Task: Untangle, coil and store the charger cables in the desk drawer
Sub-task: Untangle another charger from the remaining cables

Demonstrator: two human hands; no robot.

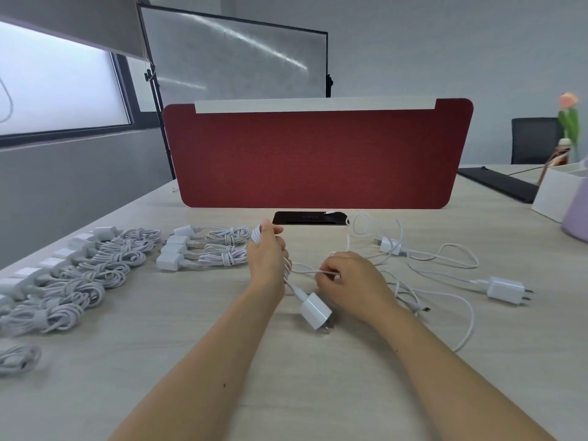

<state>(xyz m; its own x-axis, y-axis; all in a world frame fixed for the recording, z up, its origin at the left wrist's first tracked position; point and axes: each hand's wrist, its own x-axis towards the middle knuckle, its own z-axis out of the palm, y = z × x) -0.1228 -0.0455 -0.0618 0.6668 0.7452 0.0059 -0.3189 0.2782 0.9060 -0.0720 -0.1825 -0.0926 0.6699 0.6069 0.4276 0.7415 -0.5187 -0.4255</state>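
Note:
My left hand (266, 259) holds loops of a white charger cable (288, 271) wound around its fingers, above the middle of the desk. The cable's white plug adapter (316, 310) hangs just below that hand. My right hand (346, 278) pinches the free stretch of the same cable a little to the right. Several coiled chargers (203, 248) lie in a row left of my left hand, and more coiled chargers (86, 272) line the desk's left side. Two loose chargers (506, 289) with tangled cables (439, 265) lie to the right.
A red felt divider (318, 157) stands across the desk behind the hands, with a dark phone (310, 218) lying at its foot. A white box (556, 192) and a lilac container (577, 214) stand at the right edge. No drawer is in view.

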